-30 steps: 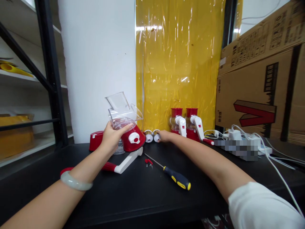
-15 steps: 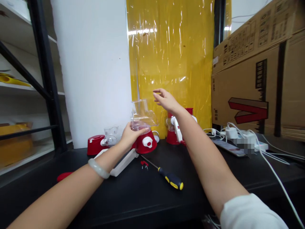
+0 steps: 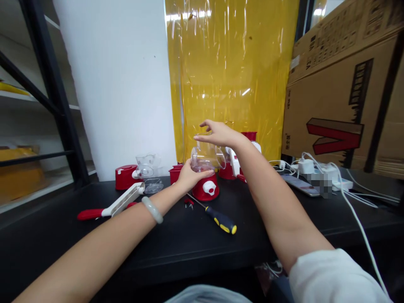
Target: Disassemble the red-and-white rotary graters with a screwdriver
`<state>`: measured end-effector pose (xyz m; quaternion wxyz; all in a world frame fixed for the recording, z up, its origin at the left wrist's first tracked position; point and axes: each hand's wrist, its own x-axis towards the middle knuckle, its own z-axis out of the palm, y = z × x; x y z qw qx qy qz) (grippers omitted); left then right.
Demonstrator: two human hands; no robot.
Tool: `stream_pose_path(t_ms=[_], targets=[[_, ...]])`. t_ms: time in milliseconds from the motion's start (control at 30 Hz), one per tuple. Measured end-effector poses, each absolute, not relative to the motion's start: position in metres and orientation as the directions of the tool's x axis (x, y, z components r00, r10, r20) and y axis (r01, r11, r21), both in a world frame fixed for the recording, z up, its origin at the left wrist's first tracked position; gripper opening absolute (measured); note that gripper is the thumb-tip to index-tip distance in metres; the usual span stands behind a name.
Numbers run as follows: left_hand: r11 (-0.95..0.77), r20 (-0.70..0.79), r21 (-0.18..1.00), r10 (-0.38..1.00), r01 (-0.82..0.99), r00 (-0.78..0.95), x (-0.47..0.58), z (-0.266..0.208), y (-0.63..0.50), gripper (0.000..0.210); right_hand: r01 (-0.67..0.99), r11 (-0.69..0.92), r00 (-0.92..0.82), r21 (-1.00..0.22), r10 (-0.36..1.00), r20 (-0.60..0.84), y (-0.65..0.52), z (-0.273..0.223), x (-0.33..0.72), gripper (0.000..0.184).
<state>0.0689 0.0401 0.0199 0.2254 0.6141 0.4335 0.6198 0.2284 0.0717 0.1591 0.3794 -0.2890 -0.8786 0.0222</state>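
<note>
My left hand [image 3: 192, 179] is closed around the lower clear part of a rotary grater, just above its red base [image 3: 205, 191] with a white knob. The grater's clear plastic body [image 3: 206, 156] stands upright on that base. Over its top hangs my right hand [image 3: 214, 134], thumb and fingers apart, with nothing seen in its grasp; whether it touches the clear rim I cannot tell. In front of the base lie a dark blue and yellow screwdriver [image 3: 222, 219] and small red and white pieces [image 3: 188, 203]. A white crank arm with a red handle [image 3: 116, 205] rests beyond my left forearm.
Another red base [image 3: 124, 177] and a clear grater body [image 3: 147, 166] stand at the left. A red and white grater [image 3: 233, 164] is partly hidden behind my right forearm. To the right are a phone [image 3: 301, 185], white chargers with cables [image 3: 311, 166] and a large cardboard box [image 3: 341, 101].
The grater has turned and gone from tilted to upright, moving right with my left hand. My right hand has come down close over its top. The head view has shifted somewhat.
</note>
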Motion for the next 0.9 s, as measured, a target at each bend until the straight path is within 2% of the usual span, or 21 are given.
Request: stream_pose_path(t_ms=[233, 300, 400, 500, 600, 667, 900], targets=[[-0.489, 0.563, 0.761, 0.824, 0.426, -0.060, 0.056, 0.010, 0.042, 0.065, 0.524, 0.807, -0.513, -0.272, 0.555, 0.655, 0.093, 0.149, 0.225, 0.067], [-0.499, 0.583, 0.664, 0.812, 0.557, 0.032, 0.048, 0.010, 0.026, 0.064, 0.522, 0.805, -0.503, -0.282, 0.558, 0.660, 0.098, 0.147, 0.224, 0.065], [-0.475, 0.547, 0.449, 0.816, 0.757, 0.187, 0.039, 0.014, -0.002, 0.066, 0.517, 0.805, -0.497, -0.291, 0.559, 0.664, 0.103, 0.145, 0.221, 0.064], [-0.441, 0.543, 0.310, 0.809, 0.842, 0.225, 0.041, 0.017, -0.018, 0.065, 0.517, 0.807, -0.503, -0.285, 0.556, 0.661, 0.103, 0.145, 0.221, 0.063], [-0.449, 0.558, 0.221, 0.786, 0.866, 0.265, 0.049, 0.015, -0.019, 0.062, 0.534, 0.799, -0.508, -0.276, 0.564, 0.651, 0.099, 0.146, 0.224, 0.064], [-0.439, 0.552, 0.203, 0.790, 0.875, 0.268, 0.051, 0.012, -0.018, 0.061, 0.542, 0.796, -0.512, -0.269, 0.567, 0.645, 0.096, 0.147, 0.226, 0.067], [-0.396, 0.499, 0.267, 0.836, 0.878, 0.226, 0.045, 0.010, -0.021, 0.055, 0.542, 0.795, -0.532, -0.272, 0.575, 0.621, 0.094, 0.147, 0.227, 0.068]])
